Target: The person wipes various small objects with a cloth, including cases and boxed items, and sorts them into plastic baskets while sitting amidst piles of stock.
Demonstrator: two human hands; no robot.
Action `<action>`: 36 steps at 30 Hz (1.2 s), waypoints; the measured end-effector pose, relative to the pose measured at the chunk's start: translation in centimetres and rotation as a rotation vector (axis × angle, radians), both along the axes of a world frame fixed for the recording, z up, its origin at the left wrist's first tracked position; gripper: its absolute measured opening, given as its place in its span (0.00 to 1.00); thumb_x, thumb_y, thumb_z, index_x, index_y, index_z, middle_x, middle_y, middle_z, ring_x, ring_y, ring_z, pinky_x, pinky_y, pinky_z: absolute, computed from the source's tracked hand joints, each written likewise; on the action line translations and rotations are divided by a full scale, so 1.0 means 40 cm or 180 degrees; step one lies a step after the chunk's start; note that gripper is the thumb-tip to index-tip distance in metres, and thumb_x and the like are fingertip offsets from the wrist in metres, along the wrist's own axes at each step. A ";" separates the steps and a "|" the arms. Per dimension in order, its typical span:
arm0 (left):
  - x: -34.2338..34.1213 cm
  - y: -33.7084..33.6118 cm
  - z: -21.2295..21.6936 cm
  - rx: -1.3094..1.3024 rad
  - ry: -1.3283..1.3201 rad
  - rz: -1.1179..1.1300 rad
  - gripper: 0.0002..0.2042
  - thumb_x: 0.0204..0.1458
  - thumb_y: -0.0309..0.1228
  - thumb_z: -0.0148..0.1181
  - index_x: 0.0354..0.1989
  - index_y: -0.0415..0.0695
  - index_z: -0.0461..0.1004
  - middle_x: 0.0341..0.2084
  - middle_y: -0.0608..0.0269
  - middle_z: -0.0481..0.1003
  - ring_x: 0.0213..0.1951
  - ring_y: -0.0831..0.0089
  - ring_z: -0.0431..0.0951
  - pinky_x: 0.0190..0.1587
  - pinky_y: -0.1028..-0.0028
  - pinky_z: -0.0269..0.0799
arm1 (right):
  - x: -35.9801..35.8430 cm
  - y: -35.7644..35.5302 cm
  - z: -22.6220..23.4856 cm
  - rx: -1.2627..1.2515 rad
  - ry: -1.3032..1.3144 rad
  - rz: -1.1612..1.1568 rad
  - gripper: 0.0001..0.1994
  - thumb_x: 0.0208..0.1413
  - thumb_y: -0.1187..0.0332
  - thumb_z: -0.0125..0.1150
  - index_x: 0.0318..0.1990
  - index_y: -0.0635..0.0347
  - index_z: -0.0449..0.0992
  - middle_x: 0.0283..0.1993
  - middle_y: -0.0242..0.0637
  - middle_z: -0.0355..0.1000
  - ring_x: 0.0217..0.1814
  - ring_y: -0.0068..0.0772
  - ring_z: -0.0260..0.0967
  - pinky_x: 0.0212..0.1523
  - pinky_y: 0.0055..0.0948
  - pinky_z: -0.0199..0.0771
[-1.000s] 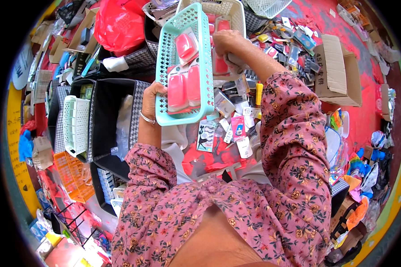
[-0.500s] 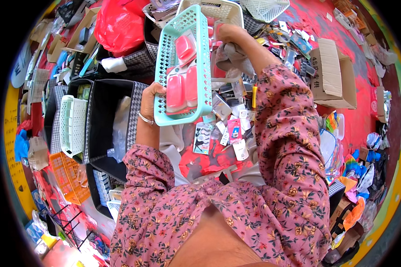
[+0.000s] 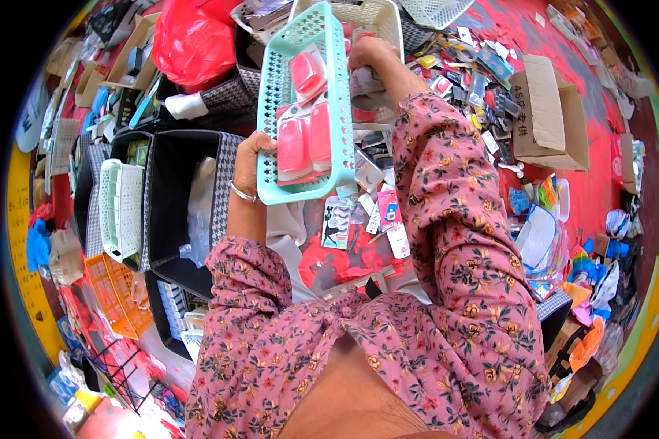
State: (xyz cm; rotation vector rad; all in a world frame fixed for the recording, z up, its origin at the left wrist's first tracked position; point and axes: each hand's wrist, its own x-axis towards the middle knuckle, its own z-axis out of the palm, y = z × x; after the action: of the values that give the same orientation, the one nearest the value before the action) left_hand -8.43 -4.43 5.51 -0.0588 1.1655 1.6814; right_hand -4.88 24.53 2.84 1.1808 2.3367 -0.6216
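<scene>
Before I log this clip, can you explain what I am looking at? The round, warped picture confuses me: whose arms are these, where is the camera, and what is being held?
The camera sits on a person's head and looks down, so the arms in flowered sleeves rising from the lower edge are that person's own. The wide lens bends straight edges near the rim.

The left hand keeps a grip on the near left corner of a long turquoise basket raised above the clutter. In it lie pink packaged items. The right hand reaches to the far end of the basket, next to a cream basket; what its fingers close on cannot be made out.

Below lie many small carded packets, a black fabric bin, a white basket, a red plastic bag and a cardboard box on a red floor.
</scene>
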 end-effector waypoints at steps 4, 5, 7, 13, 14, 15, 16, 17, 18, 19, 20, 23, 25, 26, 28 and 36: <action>0.005 0.007 0.005 0.0063 -0.0008 0.0051 0.09 0.33 0.23 0.47 0.26 0.36 0.68 0.20 0.57 0.71 0.20 0.68 0.72 0.27 0.73 0.71 | -0.019 0.028 -0.034 0.0194 0.0544 0.0118 0.21 0.34 0.58 0.57 0.41 0.52 0.74 0.44 0.37 0.70 0.48 0.36 0.67 0.46 0.33 0.65; 0.010 0.009 0.013 0.0041 0.0010 0.0062 0.09 0.33 0.23 0.47 0.27 0.35 0.68 0.20 0.57 0.71 0.20 0.68 0.72 0.27 0.73 0.71 | -0.015 0.024 -0.023 0.0213 0.0738 0.0157 0.21 0.34 0.59 0.58 0.41 0.52 0.74 0.45 0.37 0.69 0.49 0.36 0.66 0.47 0.33 0.65; 0.001 -0.007 0.015 0.0039 0.0029 0.0034 0.09 0.33 0.23 0.48 0.27 0.35 0.68 0.20 0.57 0.71 0.20 0.68 0.72 0.28 0.72 0.71 | 0.029 0.005 0.038 0.0277 0.1482 -0.0445 0.23 0.32 0.56 0.60 0.39 0.58 0.75 0.43 0.42 0.70 0.47 0.39 0.67 0.45 0.33 0.67; 0.016 0.003 0.034 0.0082 -0.0001 -0.0019 0.11 0.34 0.23 0.47 0.29 0.34 0.68 0.21 0.56 0.72 0.21 0.67 0.73 0.30 0.72 0.72 | 0.100 0.048 0.158 0.0919 0.2727 -0.0940 0.18 0.32 0.60 0.59 0.27 0.68 0.73 0.31 0.54 0.70 0.35 0.47 0.70 0.34 0.39 0.69; 0.009 -0.005 0.031 0.0120 -0.0012 -0.0045 0.12 0.34 0.24 0.47 0.31 0.34 0.67 0.22 0.55 0.72 0.22 0.67 0.73 0.31 0.71 0.72 | 0.108 0.046 0.194 0.0645 0.2856 -0.1010 0.18 0.34 0.60 0.56 0.26 0.69 0.74 0.32 0.54 0.71 0.36 0.46 0.71 0.34 0.38 0.70; -0.001 -0.016 0.026 0.0111 0.0010 -0.0015 0.13 0.34 0.24 0.46 0.31 0.33 0.67 0.22 0.55 0.72 0.22 0.67 0.73 0.31 0.71 0.72 | 0.120 0.047 0.233 0.0433 0.2998 -0.0951 0.18 0.34 0.60 0.56 0.26 0.70 0.74 0.30 0.53 0.71 0.35 0.46 0.71 0.34 0.38 0.70; -0.003 -0.012 0.018 0.0130 0.0000 -0.0036 0.13 0.34 0.23 0.46 0.32 0.33 0.67 0.22 0.55 0.72 0.22 0.67 0.73 0.31 0.71 0.72 | 0.153 0.052 0.281 0.0274 0.3110 -0.0922 0.18 0.34 0.60 0.56 0.27 0.70 0.74 0.29 0.53 0.71 0.35 0.46 0.71 0.34 0.38 0.70; -0.003 -0.006 0.014 0.0149 -0.0008 -0.0051 0.13 0.34 0.23 0.46 0.32 0.33 0.67 0.22 0.54 0.72 0.23 0.67 0.73 0.32 0.71 0.72 | 0.173 0.055 0.305 0.0111 0.3223 -0.0887 0.19 0.34 0.60 0.56 0.27 0.71 0.74 0.28 0.53 0.71 0.34 0.46 0.71 0.33 0.38 0.70; 0.000 -0.001 0.014 0.0197 -0.0064 -0.0088 0.13 0.34 0.23 0.46 0.32 0.33 0.67 0.22 0.54 0.72 0.23 0.67 0.73 0.32 0.71 0.72 | 0.167 0.076 0.290 -0.0009 0.3460 -0.0863 0.20 0.33 0.60 0.57 0.27 0.73 0.73 0.27 0.53 0.71 0.33 0.46 0.71 0.33 0.36 0.70; 0.004 0.007 0.016 0.0236 -0.0118 -0.0119 0.14 0.34 0.23 0.46 0.32 0.33 0.67 0.22 0.54 0.72 0.23 0.66 0.73 0.32 0.71 0.72 | 0.163 0.073 0.284 0.0313 0.3268 -0.0920 0.19 0.33 0.60 0.58 0.26 0.73 0.73 0.26 0.53 0.71 0.33 0.47 0.71 0.33 0.36 0.70; 0.009 0.014 0.020 0.0276 -0.0172 -0.0150 0.14 0.33 0.23 0.46 0.32 0.33 0.67 0.23 0.54 0.72 0.23 0.66 0.73 0.32 0.71 0.72 | 0.148 0.064 0.281 0.0633 0.3070 -0.0974 0.19 0.32 0.60 0.59 0.24 0.72 0.72 0.26 0.52 0.71 0.33 0.47 0.71 0.33 0.36 0.70; 0.013 -0.002 0.041 0.0237 -0.0217 -0.0057 0.14 0.33 0.23 0.45 0.33 0.33 0.67 0.23 0.54 0.72 0.23 0.66 0.73 0.32 0.71 0.72 | 0.091 0.010 0.221 0.0842 0.3102 -0.0763 0.18 0.32 0.58 0.61 0.23 0.67 0.72 0.29 0.51 0.71 0.38 0.47 0.69 0.36 0.36 0.69; 0.017 0.002 0.048 0.0230 -0.0200 -0.0074 0.14 0.33 0.23 0.46 0.33 0.33 0.67 0.23 0.54 0.72 0.23 0.66 0.73 0.32 0.70 0.72 | 0.082 -0.038 0.191 0.0511 0.3487 -0.0967 0.18 0.32 0.57 0.61 0.25 0.65 0.73 0.30 0.51 0.71 0.40 0.47 0.69 0.38 0.36 0.69; 0.019 0.003 0.049 0.0218 -0.0195 -0.0097 0.14 0.33 0.23 0.46 0.33 0.34 0.67 0.23 0.54 0.72 0.23 0.66 0.73 0.32 0.70 0.72 | 0.076 -0.051 0.159 0.0523 0.3872 -0.1104 0.18 0.34 0.57 0.58 0.30 0.63 0.73 0.32 0.48 0.71 0.42 0.46 0.68 0.39 0.37 0.68; 0.015 0.011 0.035 0.0211 -0.0161 -0.0146 0.13 0.33 0.23 0.46 0.32 0.34 0.67 0.23 0.54 0.72 0.23 0.66 0.73 0.32 0.71 0.72 | 0.056 -0.007 0.067 0.0653 0.2732 -0.0671 0.26 0.27 0.55 0.64 0.33 0.66 0.74 0.36 0.50 0.71 0.42 0.46 0.69 0.40 0.35 0.69; -0.002 -0.003 0.012 0.0001 -0.0006 0.0005 0.10 0.33 0.23 0.47 0.27 0.35 0.68 0.20 0.56 0.72 0.20 0.68 0.72 0.28 0.73 0.72 | 0.033 0.022 0.056 0.0897 0.1547 -0.0263 0.21 0.33 0.60 0.59 0.38 0.61 0.74 0.43 0.47 0.70 0.46 0.43 0.68 0.43 0.36 0.68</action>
State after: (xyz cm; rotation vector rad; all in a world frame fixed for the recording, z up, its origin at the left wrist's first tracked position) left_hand -8.52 -4.54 5.98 -0.0609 1.1642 1.6824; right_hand -3.58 25.43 5.09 1.3770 2.8696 -0.6852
